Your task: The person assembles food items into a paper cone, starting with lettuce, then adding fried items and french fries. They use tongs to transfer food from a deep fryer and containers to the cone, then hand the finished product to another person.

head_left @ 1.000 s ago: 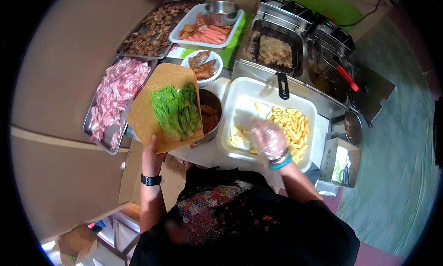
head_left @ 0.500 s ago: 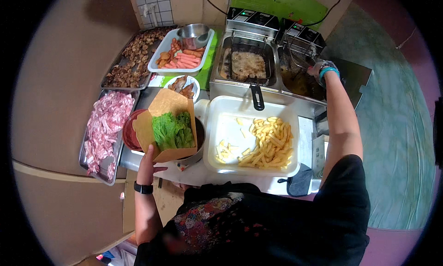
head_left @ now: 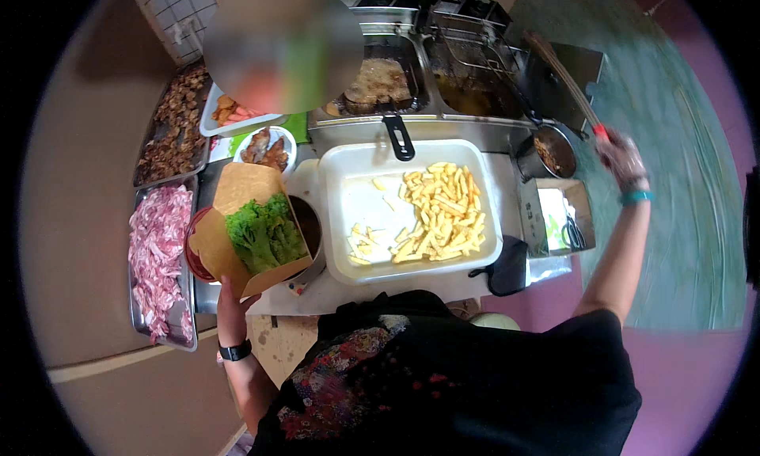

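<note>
My left hand [head_left: 231, 305] grips the lower edge of a brown paper food box [head_left: 226, 246], tilted, its flap up. Green lettuce leaves [head_left: 267, 233] lie inside it. Behind the box, a metal pot [head_left: 313, 233] and a red bowl [head_left: 195, 246] are partly hidden. Out to the right, my right hand [head_left: 624, 157], apparently in a clear plastic glove, is closed on the red end of a long slim brown utensil [head_left: 566, 77]; blur hides its exact kind. A metal pot with brown bits [head_left: 554, 151] stands beside that hand. Between my arms is a white tub [head_left: 336, 210] with french fries [head_left: 445, 210].
A twin deep fryer [head_left: 463, 119] stands at the back, a black-handled basket [head_left: 398, 138] in its left well. Trays of raw meat [head_left: 158, 254] and browned meat [head_left: 172, 123] line the left. A carton [head_left: 546, 218] holds scissors [head_left: 571, 233]. A blurred patch covers part of the back left.
My right hand has left the right fryer well and swung right and nearer, now holding the long utensil. My left hand still holds the box. The view has shifted.
</note>
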Tool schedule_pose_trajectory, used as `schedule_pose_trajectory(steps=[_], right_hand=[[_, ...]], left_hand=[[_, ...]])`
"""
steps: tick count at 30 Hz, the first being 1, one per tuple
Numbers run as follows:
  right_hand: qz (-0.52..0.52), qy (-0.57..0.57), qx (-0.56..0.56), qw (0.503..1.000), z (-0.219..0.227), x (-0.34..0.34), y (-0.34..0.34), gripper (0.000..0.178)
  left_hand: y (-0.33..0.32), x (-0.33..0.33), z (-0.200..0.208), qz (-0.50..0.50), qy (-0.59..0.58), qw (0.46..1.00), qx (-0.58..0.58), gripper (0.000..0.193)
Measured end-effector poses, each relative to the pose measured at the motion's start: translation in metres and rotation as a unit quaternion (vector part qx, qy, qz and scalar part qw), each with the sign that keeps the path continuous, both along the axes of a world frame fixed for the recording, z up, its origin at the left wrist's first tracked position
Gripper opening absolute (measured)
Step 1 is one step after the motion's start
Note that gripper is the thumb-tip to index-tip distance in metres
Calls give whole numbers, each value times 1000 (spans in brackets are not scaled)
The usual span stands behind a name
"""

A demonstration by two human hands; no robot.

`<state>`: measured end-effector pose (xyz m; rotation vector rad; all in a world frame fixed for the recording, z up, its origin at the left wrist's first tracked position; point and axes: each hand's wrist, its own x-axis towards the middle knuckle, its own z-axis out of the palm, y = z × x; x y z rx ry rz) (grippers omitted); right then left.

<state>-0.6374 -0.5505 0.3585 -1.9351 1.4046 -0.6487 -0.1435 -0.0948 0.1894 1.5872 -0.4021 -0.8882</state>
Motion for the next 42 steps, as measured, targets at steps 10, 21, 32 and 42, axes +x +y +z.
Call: schedule_pose_trajectory(steps=[10, 21, 32, 42], right_hand=[[-122, 269, 79, 952, -76, -119, 53, 32], [-103, 524, 37, 845, -120, -67, -22, 46], [574, 52, 233, 784, -60, 180, 191, 51], [739, 0, 363, 568, -142, 338, 419, 40]], left_hand=[[8, 19, -11, 39, 11, 995, -91, 70], [55, -20, -5, 165, -77, 977, -111, 63], [107, -76, -34, 253, -195, 931, -175, 39], [236, -164, -24, 281, -249, 927, -1, 48]])
